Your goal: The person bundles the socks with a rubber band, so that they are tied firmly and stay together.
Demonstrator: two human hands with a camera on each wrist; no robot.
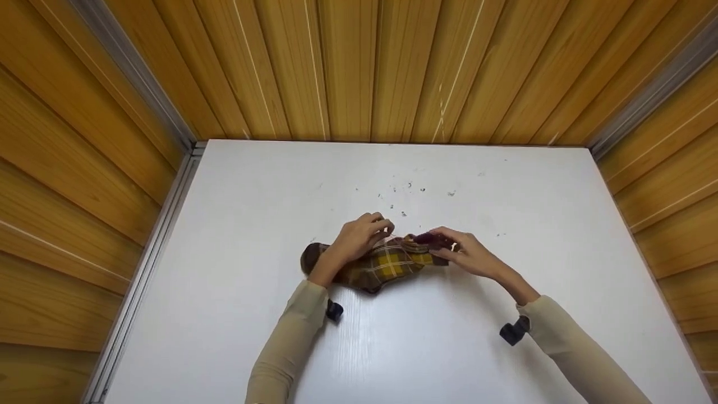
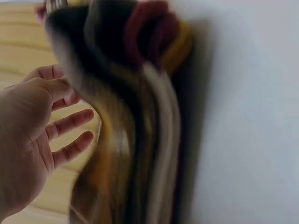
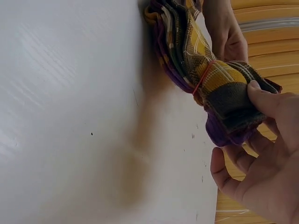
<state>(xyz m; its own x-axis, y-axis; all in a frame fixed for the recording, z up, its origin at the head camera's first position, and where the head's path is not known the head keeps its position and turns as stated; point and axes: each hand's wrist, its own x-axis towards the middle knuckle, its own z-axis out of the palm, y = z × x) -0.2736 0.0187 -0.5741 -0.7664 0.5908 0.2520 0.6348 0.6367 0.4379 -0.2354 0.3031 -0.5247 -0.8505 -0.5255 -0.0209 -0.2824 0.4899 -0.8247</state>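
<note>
A rolled bundle of plaid cloth [image 1: 387, 266], in yellow, brown and dark maroon, lies across the white table. A thin red band [image 3: 203, 77] circles it near its right end. My right hand [image 1: 470, 253] grips that end, with the thumb on the dark cloth and fingers underneath, as the right wrist view shows. Over the bundle's middle is my left hand [image 1: 359, 238]; its thumb and forefinger pinch at the cloth's upper edge, while the other fingers [image 2: 72, 123] stay loosely bent. Those left fingertips are partly hidden, and the cloth is blurred in the left wrist view.
The white table [image 1: 224, 235] has small dark marks [image 1: 409, 185] beyond the hands. Wood-slat walls [image 1: 370, 67] rise at the back and both sides, with a metal rail [image 1: 151, 258] along the left edge. A small black camera [image 1: 513, 331] hangs at the right wrist.
</note>
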